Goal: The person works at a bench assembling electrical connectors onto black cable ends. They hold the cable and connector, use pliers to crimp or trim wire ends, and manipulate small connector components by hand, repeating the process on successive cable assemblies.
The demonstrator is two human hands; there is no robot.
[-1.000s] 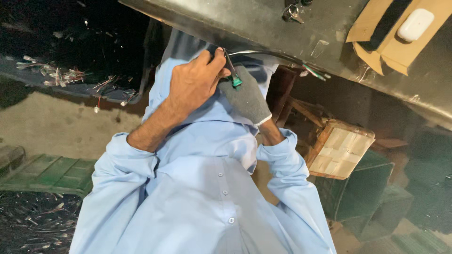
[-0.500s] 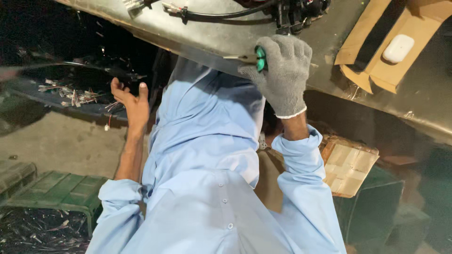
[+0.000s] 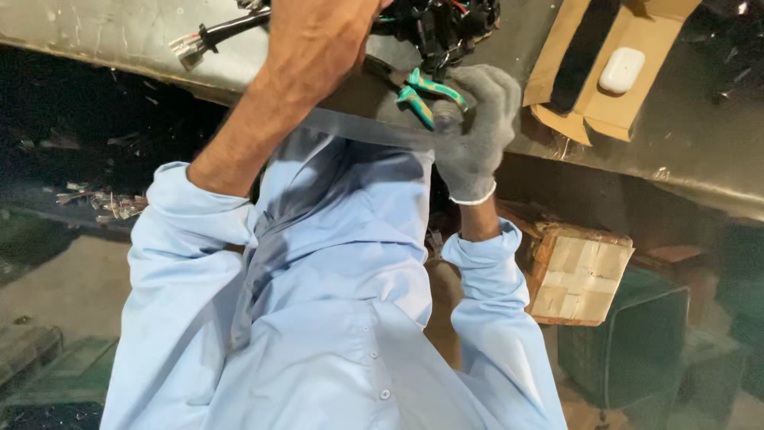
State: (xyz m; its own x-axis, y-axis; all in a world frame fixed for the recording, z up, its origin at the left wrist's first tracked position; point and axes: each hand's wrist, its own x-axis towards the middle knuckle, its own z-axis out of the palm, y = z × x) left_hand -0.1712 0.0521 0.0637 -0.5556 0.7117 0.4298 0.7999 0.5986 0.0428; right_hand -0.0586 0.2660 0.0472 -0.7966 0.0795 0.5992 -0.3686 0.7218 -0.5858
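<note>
Two hands are up at the edge of a scuffed dark workbench (image 3: pixel 684 151): the right hand (image 3: pixel 476 131), in a grey knitted glove, has its fingers wrapped tight around the green handles of a pair of pliers (image 3: pixel 426 91), whose nose points toward a tangle of black wiring (image 3: pixel 446 24) lying on the bench just above; the bare left hand (image 3: pixel 330 32) reaches across in front of the camera toward the same tangle, but its fingers run off the top of the view, so whether they are apart or together cannot be told. A loose cable with a pale plug (image 3: pixel 195 44) trails off the tangle to the left, and an opened cardboard box (image 3: pixel 593 99) with a small white case (image 3: pixel 622 70) in it sits on the bench well to the right. Lower down, beside the blue shirt sleeve (image 3: pixel 485 271), stands a taped carton (image 3: pixel 581 275). The risk, as I judge it, is that the left forearm blocks much of the sight of the wires, so the pliers could close on the wrong strand or nick insulation; the bare fingers working near the nose could also get pinched, and a hard tug might drag the tangle off the bench edge
</note>
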